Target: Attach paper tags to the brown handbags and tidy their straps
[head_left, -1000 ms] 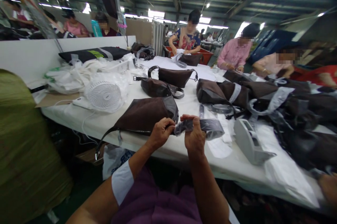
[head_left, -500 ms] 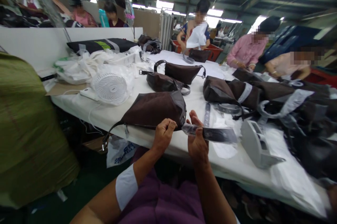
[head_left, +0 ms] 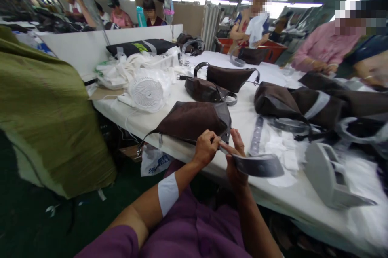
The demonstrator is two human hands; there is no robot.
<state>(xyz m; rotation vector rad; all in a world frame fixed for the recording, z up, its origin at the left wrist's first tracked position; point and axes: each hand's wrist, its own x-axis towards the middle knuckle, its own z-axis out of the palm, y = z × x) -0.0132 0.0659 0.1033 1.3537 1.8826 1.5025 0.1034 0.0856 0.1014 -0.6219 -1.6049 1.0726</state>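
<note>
A dark brown handbag (head_left: pixel 194 119) with black end panels lies on its side at the table's front edge, just beyond my hands. My right hand (head_left: pixel 237 167) is wrapped round a dark bag strap (head_left: pixel 260 166), whose wide end sticks out to the right in a curve. Its index finger points toward my left hand (head_left: pixel 206 147), which is closed in a pinch at the strap's narrow end by the bag's right corner. What exactly lies between the left fingertips is partly hidden. Another dark strap (head_left: pixel 257 134) with pale spots lies beyond my right hand.
More brown bags (head_left: pixel 232 78) lie farther back, and a pile of bags (head_left: pixel 321 102) spreads to the right. On the left stands a plastic-covered white fan (head_left: pixel 147 93); a grey-white stand (head_left: pixel 323 173) is at right. Co-workers stand across the white table (head_left: pixel 121 114). A green sack (head_left: pixel 54 124) is at far left.
My left hand has moved right to meet the strap's narrow end. The strap's wide end has tipped down and curved more. My view has turned to the left.
</note>
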